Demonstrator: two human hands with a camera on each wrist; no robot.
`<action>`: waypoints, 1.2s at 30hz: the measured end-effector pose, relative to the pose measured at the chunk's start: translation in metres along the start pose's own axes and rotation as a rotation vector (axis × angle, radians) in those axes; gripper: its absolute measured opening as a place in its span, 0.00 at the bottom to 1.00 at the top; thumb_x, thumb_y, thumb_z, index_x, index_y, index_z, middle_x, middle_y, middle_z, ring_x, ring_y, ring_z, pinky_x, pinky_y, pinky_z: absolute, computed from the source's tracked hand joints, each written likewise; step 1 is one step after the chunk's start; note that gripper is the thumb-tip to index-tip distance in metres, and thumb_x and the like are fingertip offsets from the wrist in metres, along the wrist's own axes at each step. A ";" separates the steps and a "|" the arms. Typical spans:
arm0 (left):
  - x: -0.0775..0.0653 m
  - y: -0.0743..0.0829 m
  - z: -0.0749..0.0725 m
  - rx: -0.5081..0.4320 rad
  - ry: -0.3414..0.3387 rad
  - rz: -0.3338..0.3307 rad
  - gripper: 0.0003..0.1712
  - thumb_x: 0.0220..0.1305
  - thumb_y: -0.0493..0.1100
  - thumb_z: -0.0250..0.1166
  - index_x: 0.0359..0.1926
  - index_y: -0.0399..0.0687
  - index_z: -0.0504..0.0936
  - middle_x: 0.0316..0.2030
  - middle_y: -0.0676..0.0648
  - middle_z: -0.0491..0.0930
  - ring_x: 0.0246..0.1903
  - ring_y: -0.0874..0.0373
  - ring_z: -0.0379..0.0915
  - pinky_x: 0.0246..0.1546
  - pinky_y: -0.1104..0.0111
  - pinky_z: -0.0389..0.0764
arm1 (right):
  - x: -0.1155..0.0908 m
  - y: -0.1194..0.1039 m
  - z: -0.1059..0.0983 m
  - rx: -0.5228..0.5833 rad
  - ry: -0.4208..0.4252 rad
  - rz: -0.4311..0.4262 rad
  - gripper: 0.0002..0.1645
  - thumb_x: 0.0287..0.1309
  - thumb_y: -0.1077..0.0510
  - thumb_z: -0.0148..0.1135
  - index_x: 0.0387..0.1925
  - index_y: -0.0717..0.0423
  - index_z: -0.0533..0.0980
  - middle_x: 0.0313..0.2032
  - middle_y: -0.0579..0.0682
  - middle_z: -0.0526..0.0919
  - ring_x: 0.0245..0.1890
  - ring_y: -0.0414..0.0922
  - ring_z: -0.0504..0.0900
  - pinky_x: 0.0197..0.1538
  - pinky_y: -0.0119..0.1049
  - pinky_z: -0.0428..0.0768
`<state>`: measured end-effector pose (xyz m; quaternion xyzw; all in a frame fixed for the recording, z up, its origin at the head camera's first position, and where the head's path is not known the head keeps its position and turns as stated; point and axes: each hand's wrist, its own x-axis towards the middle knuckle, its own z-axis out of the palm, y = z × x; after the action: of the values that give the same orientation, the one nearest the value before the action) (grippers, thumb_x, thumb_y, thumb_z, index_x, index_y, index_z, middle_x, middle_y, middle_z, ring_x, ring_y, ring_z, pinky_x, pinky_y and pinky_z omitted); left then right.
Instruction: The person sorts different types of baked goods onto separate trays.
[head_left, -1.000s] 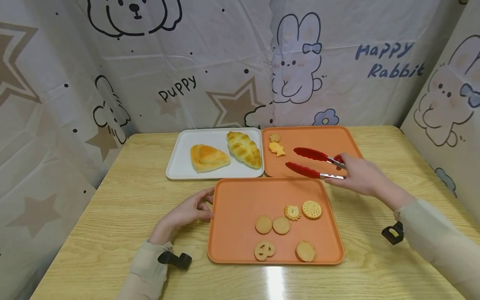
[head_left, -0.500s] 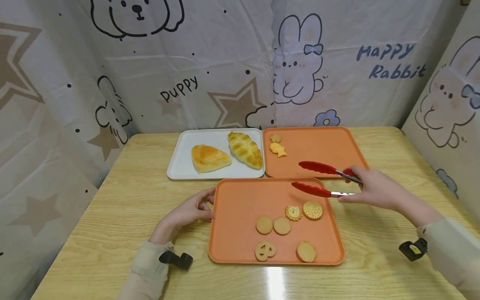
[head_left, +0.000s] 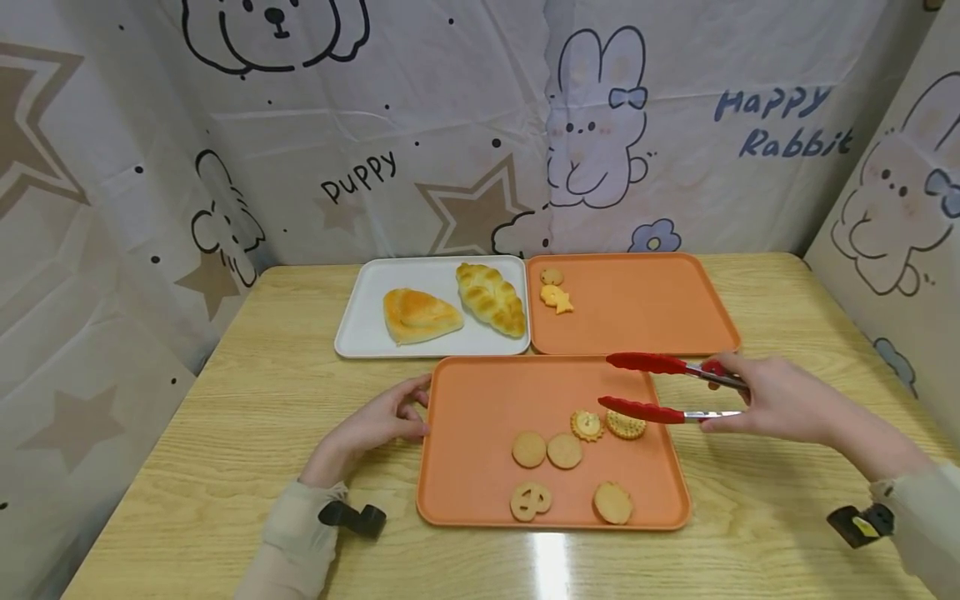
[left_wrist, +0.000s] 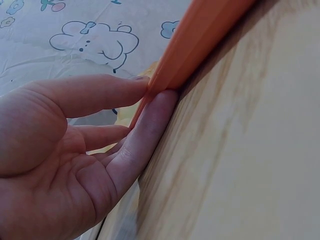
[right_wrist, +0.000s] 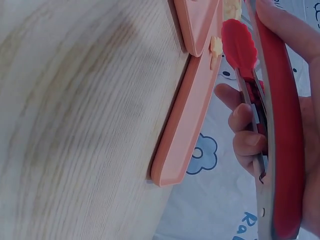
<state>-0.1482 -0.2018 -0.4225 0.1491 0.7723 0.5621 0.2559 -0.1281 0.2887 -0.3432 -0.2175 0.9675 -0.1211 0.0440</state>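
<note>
In the head view my right hand (head_left: 780, 396) grips red-tipped tongs (head_left: 652, 412), their arms spread apart with nothing between them. The tongs' tips hang over the right side of the near orange tray (head_left: 465, 400), and the lower one partly covers a round dotted biscuit (head_left: 626, 427). Left of it lies a scalloped biscuit (head_left: 587, 425). Two plain round biscuits (head_left: 528, 449), a pretzel-shaped biscuit (head_left: 530, 502) and a ridged-edge biscuit (head_left: 612, 502) lie nearer the front. My left hand (head_left: 382, 421) holds the tray's left rim, pinched between thumb and fingers in the left wrist view.
Behind, a white tray (head_left: 356, 321) bears a triangular bread (head_left: 420, 317) and a braided bread (head_left: 491, 300). Beside it, another orange tray (head_left: 645, 304) holds a small round cookie (head_left: 552, 276) and a fish-shaped cracker (head_left: 557, 298). A printed cloth (head_left: 450, 108) stands behind the table.
My right hand has moved the spread tongs from over the far orange tray toward me and to the right, over the near tray. My left hand stays at the tray's rim.
</note>
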 end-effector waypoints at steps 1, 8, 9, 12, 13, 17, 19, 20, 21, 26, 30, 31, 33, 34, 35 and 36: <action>0.000 0.000 0.000 0.001 0.002 -0.002 0.46 0.53 0.31 0.63 0.69 0.36 0.47 0.49 0.36 0.61 0.30 0.61 0.70 0.32 0.71 0.76 | -0.001 0.000 0.000 -0.001 -0.009 -0.003 0.40 0.33 0.32 0.68 0.44 0.53 0.71 0.21 0.41 0.72 0.16 0.35 0.59 0.21 0.28 0.60; -0.001 0.001 0.001 0.001 0.006 -0.004 0.46 0.53 0.31 0.63 0.69 0.37 0.47 0.50 0.37 0.62 0.30 0.61 0.70 0.31 0.72 0.75 | -0.008 -0.001 0.002 -0.033 -0.051 -0.036 0.46 0.32 0.29 0.66 0.49 0.55 0.71 0.25 0.39 0.75 0.21 0.34 0.64 0.27 0.31 0.67; 0.000 0.001 0.002 -0.002 0.007 -0.007 0.46 0.53 0.31 0.63 0.69 0.38 0.47 0.50 0.37 0.62 0.29 0.61 0.70 0.30 0.72 0.74 | -0.009 -0.001 0.002 -0.042 -0.051 -0.052 0.46 0.33 0.28 0.66 0.48 0.55 0.71 0.26 0.39 0.76 0.22 0.34 0.65 0.27 0.32 0.68; 0.000 0.001 0.002 -0.011 0.005 0.001 0.47 0.53 0.31 0.63 0.69 0.38 0.46 0.49 0.36 0.63 0.28 0.62 0.70 0.29 0.73 0.73 | -0.011 0.000 0.002 -0.049 -0.066 -0.074 0.45 0.34 0.28 0.65 0.48 0.54 0.71 0.25 0.39 0.76 0.21 0.33 0.63 0.25 0.31 0.66; 0.000 0.001 0.002 -0.012 0.005 0.002 0.47 0.53 0.31 0.63 0.69 0.38 0.46 0.49 0.36 0.63 0.28 0.62 0.70 0.29 0.73 0.73 | -0.011 0.000 0.002 -0.048 -0.068 -0.072 0.44 0.33 0.28 0.65 0.47 0.54 0.72 0.27 0.39 0.77 0.21 0.33 0.64 0.26 0.31 0.67; 0.000 0.001 0.002 -0.009 0.002 0.003 0.47 0.53 0.32 0.63 0.69 0.38 0.46 0.49 0.36 0.62 0.29 0.62 0.70 0.29 0.73 0.73 | -0.013 0.000 0.002 -0.048 -0.098 -0.052 0.46 0.32 0.27 0.65 0.48 0.53 0.72 0.29 0.41 0.79 0.22 0.33 0.68 0.27 0.32 0.69; 0.001 0.001 0.002 -0.005 0.003 -0.001 0.47 0.53 0.32 0.63 0.69 0.38 0.47 0.49 0.36 0.62 0.29 0.62 0.70 0.29 0.73 0.73 | -0.013 0.000 0.002 -0.056 -0.112 -0.054 0.47 0.32 0.27 0.64 0.49 0.54 0.71 0.33 0.44 0.81 0.25 0.35 0.73 0.29 0.36 0.73; 0.001 0.001 0.002 -0.003 0.004 -0.003 0.47 0.53 0.32 0.63 0.69 0.39 0.47 0.49 0.36 0.62 0.29 0.62 0.70 0.29 0.73 0.73 | -0.013 0.001 0.001 -0.057 -0.119 -0.055 0.48 0.32 0.27 0.64 0.50 0.55 0.71 0.34 0.45 0.81 0.26 0.37 0.74 0.30 0.37 0.73; 0.001 0.001 0.002 -0.002 0.005 -0.006 0.47 0.53 0.32 0.63 0.69 0.39 0.47 0.49 0.37 0.62 0.29 0.62 0.70 0.29 0.73 0.73 | -0.013 0.001 0.001 -0.060 -0.121 -0.060 0.48 0.33 0.27 0.64 0.50 0.56 0.71 0.36 0.46 0.81 0.28 0.38 0.76 0.31 0.39 0.75; 0.001 0.001 0.001 -0.005 0.006 -0.015 0.47 0.53 0.32 0.63 0.69 0.39 0.47 0.49 0.37 0.62 0.29 0.61 0.69 0.29 0.73 0.72 | -0.012 0.001 0.002 -0.065 -0.115 -0.076 0.45 0.35 0.28 0.63 0.49 0.55 0.72 0.34 0.44 0.81 0.27 0.36 0.76 0.29 0.36 0.74; 0.000 0.001 0.001 -0.003 0.004 -0.017 0.47 0.53 0.32 0.62 0.69 0.39 0.47 0.49 0.37 0.62 0.29 0.62 0.69 0.29 0.73 0.72 | -0.012 0.001 0.002 -0.069 -0.109 -0.088 0.43 0.36 0.28 0.63 0.48 0.54 0.72 0.32 0.44 0.81 0.25 0.34 0.74 0.27 0.34 0.72; 0.000 0.002 0.001 -0.003 0.004 -0.017 0.47 0.53 0.32 0.62 0.69 0.39 0.46 0.49 0.37 0.62 0.29 0.62 0.69 0.29 0.73 0.72 | -0.011 0.001 0.002 -0.068 -0.107 -0.092 0.43 0.36 0.28 0.63 0.47 0.54 0.72 0.32 0.43 0.81 0.25 0.33 0.73 0.27 0.34 0.72; 0.000 0.002 0.001 -0.002 0.003 -0.019 0.47 0.53 0.32 0.62 0.69 0.39 0.46 0.49 0.37 0.62 0.29 0.62 0.69 0.29 0.73 0.72 | -0.010 0.002 0.002 -0.064 -0.101 -0.100 0.42 0.37 0.29 0.63 0.47 0.55 0.72 0.32 0.43 0.80 0.24 0.32 0.71 0.26 0.32 0.71; 0.000 0.002 0.002 -0.002 0.004 -0.019 0.47 0.53 0.32 0.62 0.69 0.39 0.47 0.49 0.37 0.62 0.29 0.62 0.69 0.29 0.73 0.71 | -0.010 0.002 0.002 -0.063 -0.098 -0.104 0.42 0.37 0.29 0.63 0.47 0.55 0.71 0.31 0.42 0.80 0.23 0.32 0.71 0.26 0.32 0.70; 0.000 0.002 0.002 -0.003 0.005 -0.019 0.47 0.53 0.32 0.62 0.69 0.39 0.47 0.49 0.37 0.62 0.29 0.62 0.69 0.29 0.73 0.72 | -0.009 0.003 0.002 -0.061 -0.094 -0.108 0.41 0.38 0.30 0.63 0.47 0.55 0.71 0.31 0.42 0.80 0.23 0.32 0.70 0.25 0.31 0.70; 0.000 0.001 0.002 -0.002 0.005 -0.021 0.47 0.53 0.32 0.62 0.69 0.39 0.47 0.49 0.37 0.62 0.29 0.62 0.69 0.29 0.73 0.71 | -0.008 0.004 0.003 -0.060 -0.087 -0.113 0.40 0.39 0.31 0.64 0.46 0.55 0.71 0.30 0.42 0.80 0.22 0.31 0.69 0.25 0.31 0.69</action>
<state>-0.1475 -0.2000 -0.4215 0.1391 0.7740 0.5604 0.2600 -0.1220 0.2949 -0.3465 -0.2779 0.9541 -0.0849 0.0724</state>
